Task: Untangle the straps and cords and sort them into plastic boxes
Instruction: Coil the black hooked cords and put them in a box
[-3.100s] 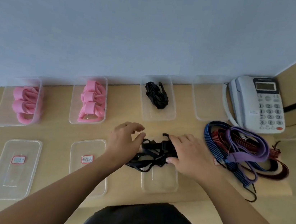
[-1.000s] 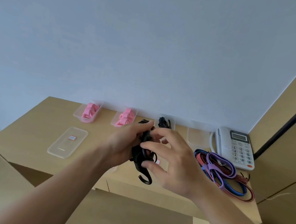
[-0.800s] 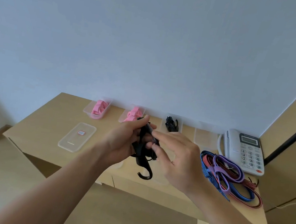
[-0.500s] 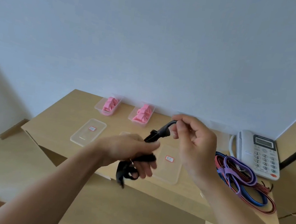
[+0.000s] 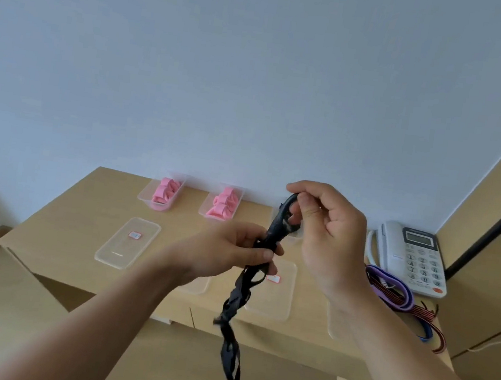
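Observation:
A black cord [image 5: 236, 322] with hooks hangs in front of the desk, twisted along its length, its lower hook near the bottom of the view. My right hand [image 5: 329, 238] pinches the upper hook end, raised above the desk. My left hand [image 5: 231, 251] grips the cord a little lower, fingers curled round it. Two clear boxes at the back hold pink straps [image 5: 164, 193], [image 5: 223, 207]. An unfilled clear box [image 5: 127, 243] sits front left and another [image 5: 280, 289] lies behind the cord. A tangle of purple, blue and red cords [image 5: 395, 291] lies at the right.
A white desk telephone [image 5: 415, 259] stands at the back right by a wooden panel. The wooden desk's [image 5: 73, 217] front edge runs below my hands. A clear box [image 5: 336, 325] sits at the desk's front right, partly hidden by my right forearm.
The bundled black cord has been drawn out into a long hanging strand. My right hand lifted the hook end upward while my left hand kept hold lower. The camera tilted up away from the desk.

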